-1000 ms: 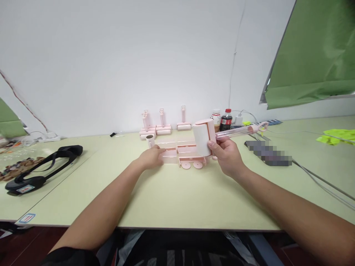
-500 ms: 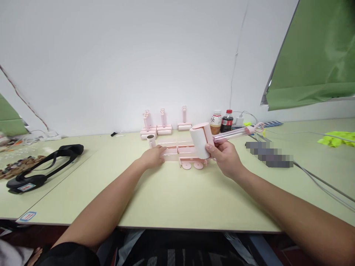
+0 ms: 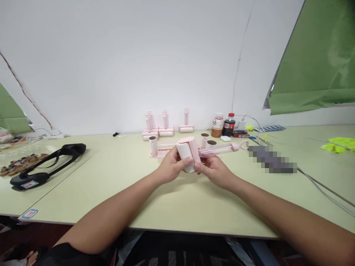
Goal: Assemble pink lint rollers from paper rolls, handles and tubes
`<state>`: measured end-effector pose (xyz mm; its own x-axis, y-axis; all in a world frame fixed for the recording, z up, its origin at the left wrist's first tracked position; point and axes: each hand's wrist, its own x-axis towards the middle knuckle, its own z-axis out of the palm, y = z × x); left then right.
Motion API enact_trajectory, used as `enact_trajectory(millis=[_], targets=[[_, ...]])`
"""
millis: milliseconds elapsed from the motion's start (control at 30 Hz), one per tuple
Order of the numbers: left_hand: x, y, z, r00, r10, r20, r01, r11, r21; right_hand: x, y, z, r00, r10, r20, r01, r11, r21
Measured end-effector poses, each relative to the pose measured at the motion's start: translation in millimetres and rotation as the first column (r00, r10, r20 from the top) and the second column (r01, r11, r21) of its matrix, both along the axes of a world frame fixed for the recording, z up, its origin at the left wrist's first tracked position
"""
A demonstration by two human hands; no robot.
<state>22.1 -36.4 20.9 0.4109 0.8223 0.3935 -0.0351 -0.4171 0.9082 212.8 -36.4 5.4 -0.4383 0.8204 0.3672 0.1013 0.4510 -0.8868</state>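
Note:
Both hands hold a lint roller (image 3: 184,152) in front of me, above the table. It has a white sticky roll, a pale pink cover and a clear pink handle (image 3: 219,149) that points right, ending in a loop. My left hand (image 3: 172,166) is closed around the roll's left side, thumb across its front. Gripping the cover's lower right side near the handle is my right hand (image 3: 217,170). Just behind my left hand lies a pink tray (image 3: 164,152), partly hidden by it. A small upright roll (image 3: 153,146) with a brown core stands beside the tray.
Several finished-looking pink lint rollers (image 3: 165,130) stand along the wall. Two bottles, one amber (image 3: 217,127) and one dark cola (image 3: 229,126), are at the back right. A black headset-like strap frame (image 3: 47,173) lies left. Cables (image 3: 318,188) cross the right side.
My left hand has left the pink tray and taken hold of the lint roller's roll. My right hand has brought the roller slightly left and nearer to me.

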Motion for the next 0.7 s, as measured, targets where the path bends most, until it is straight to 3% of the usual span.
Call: enact_trajectory(millis=[100,167,300,400,467,567,633,700], targets=[[-12,7,2.3,0.991,0.046,0.127,-0.048,0.999,0.007,11,4,2.9,0.992,-0.055,0.116,0.037,0.988,0.152],[-21,11,5.8,0.988,0.045,0.149,-0.05,0.998,0.029,21,11,7.3,0.989,-0.137,0.056,0.128,0.981,0.148],[-30,10,10.4,0.997,0.067,-0.03,-0.063,0.992,0.109,36,23,15.3,0.966,-0.171,-0.192,0.182,0.982,0.043],[-24,3,7.0,0.969,0.126,-0.213,-0.082,0.976,0.204,37,19,18.8,0.972,-0.096,-0.214,0.126,0.983,0.131],[-17,-3,1.9,0.952,0.137,-0.273,-0.055,0.955,0.29,34,9,22.0,0.992,-0.025,-0.123,0.059,0.957,0.285],[-6,-9,-6.4,0.935,0.14,-0.325,-0.007,0.925,0.38,26,-8,29.5,0.994,-0.03,0.109,-0.033,0.845,0.534],[-1,-11,-10.3,0.91,0.141,-0.391,0.024,0.921,0.389,23,-16,34.8,0.967,-0.093,0.238,-0.076,0.785,0.615],[4,-13,-12.4,0.886,0.094,-0.455,0.092,0.925,0.37,21,-22,38.4,0.935,-0.127,0.332,-0.117,0.772,0.625]])
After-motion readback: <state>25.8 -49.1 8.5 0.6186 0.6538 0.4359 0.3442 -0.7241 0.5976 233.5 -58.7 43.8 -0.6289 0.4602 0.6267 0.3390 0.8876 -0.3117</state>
